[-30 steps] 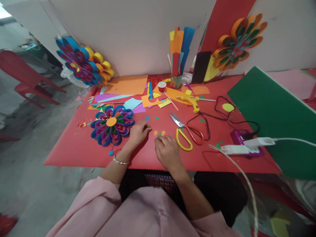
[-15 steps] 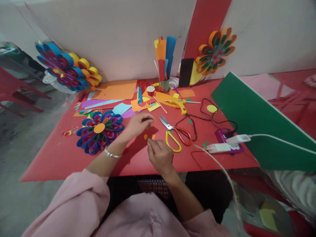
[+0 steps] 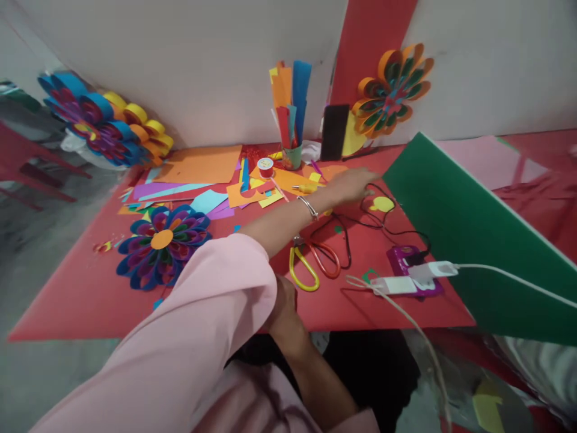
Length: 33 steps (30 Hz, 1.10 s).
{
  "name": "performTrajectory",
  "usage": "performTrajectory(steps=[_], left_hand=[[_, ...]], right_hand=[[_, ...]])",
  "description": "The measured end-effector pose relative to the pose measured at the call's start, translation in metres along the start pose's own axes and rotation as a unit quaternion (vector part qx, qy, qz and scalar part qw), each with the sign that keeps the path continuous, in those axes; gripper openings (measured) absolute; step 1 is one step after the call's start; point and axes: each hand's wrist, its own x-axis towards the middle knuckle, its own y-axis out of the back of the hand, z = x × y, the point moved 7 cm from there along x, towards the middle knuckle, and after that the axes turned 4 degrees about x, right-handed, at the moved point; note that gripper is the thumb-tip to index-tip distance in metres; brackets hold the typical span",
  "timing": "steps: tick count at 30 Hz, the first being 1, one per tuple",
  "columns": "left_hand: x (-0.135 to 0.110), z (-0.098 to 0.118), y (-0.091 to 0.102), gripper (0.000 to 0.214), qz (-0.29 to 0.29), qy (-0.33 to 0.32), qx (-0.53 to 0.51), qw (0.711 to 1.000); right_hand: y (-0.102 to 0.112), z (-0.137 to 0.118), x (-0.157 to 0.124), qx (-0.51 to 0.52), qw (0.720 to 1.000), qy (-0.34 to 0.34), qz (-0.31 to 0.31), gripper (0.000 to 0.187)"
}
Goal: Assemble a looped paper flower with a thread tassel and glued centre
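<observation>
The left hand [image 3: 358, 183] is stretched across to the far right of the red bench [image 3: 81, 300], above the surface and close to the far left corner of the green board [image 3: 478, 240]. Its fingers are blurred; whether they are apart or closed on something, I cannot tell. A black cord [image 3: 348, 243] loops by the fingertips, with a yellow disc [image 3: 383, 204] just to their near right.

The yellow glue gun [image 3: 309, 188] lies on the far middle of the bench, its body partly covered by the left forearm. Nearer, the scissors [image 3: 310, 243] have their handles spread towards the near edge and their blades hidden under the same arm.

The right hand [image 3: 285, 294] is at the near middle, left of the scissors, half covered by the pink sleeve [image 3: 216, 288]; its fingers are out of sight, so their state cannot be told.

Red surface shows between the scissors and the purple power strip [image 3: 401, 260] at right, and from the paper flower [image 3: 162, 239] to the near left edge.
</observation>
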Motion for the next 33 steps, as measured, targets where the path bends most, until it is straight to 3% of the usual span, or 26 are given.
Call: performTrajectory(steps=[3,5,7,9,11,14,16,19,21,29,33], left_hand=[[-0.068,-0.002,0.035,0.039,-0.006,-0.028,0.051,0.998],[-0.144,-0.003,0.055,0.029,-0.048,-0.064,0.061,0.995],[-0.23,-0.008,0.075,0.021,-0.055,-0.063,0.038,0.996],[-0.312,-0.022,0.096,0.02,0.023,-0.015,0.035,0.999],[-0.387,-0.045,0.117,0.017,0.157,0.074,0.064,0.983],[-0.48,-0.085,0.134,0.015,0.314,0.221,0.113,0.917],[-0.523,-0.108,0.138,0.017,0.363,0.301,0.145,0.87],[-0.553,-0.132,0.138,0.022,0.386,0.35,0.164,0.837],[-0.555,-0.139,0.138,0.025,0.394,0.341,0.163,0.838],[-0.527,-0.128,0.119,0.027,0.349,0.23,0.178,0.891],[-0.515,-0.125,0.109,0.027,0.314,0.205,0.2,0.905]], right_hand=[[0.017,-0.005,0.001,-0.023,0.997,0.029,0.065,0.025],[0.029,-0.008,0.001,-0.063,0.99,0.04,0.123,0.028],[0.033,-0.011,0.001,-0.091,0.981,0.056,0.163,0.027],[0.029,-0.011,0.002,-0.084,0.982,0.072,0.151,0.025],[0.025,-0.012,0.001,-0.069,0.983,0.09,0.144,0.016],[0.025,-0.01,-0.002,-0.069,0.98,0.093,0.164,0.014],[0.027,-0.009,-0.003,-0.075,0.979,0.084,0.172,0.014],[0.03,-0.007,-0.006,-0.078,0.979,0.068,0.174,0.014],[0.03,-0.007,-0.009,-0.083,0.98,0.058,0.17,0.015],[0.025,0.002,-0.014,-0.11,0.984,-0.019,0.138,0.02],[0.021,0.013,-0.011,-0.07,0.988,-0.088,0.109,0.025]])
